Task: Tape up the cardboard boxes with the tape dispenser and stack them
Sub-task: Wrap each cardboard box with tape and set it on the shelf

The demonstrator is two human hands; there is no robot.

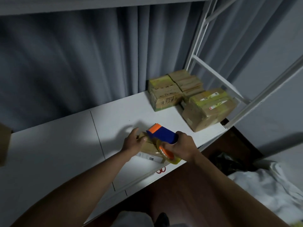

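Note:
A small cardboard box [148,149] lies on the white table [65,145] near its front edge, with a white label on its near side. My left hand [133,142] holds the box's left end, thumb on top. My right hand [179,145] grips a blue and orange tape dispenser [161,132] with a roll of clear tape [165,154]. The dispenser rests on top of the box. Taped cardboard boxes [165,90] stand stacked at the table's far right, with another taped box [208,108] beside them.
Red scissors [161,169] lie at the table's front edge. A white metal rack frame [213,74] rises at the right. Grey curtains hang behind. A cardboard piece [5,145] shows at the left edge. White bedding [270,185] lies at lower right.

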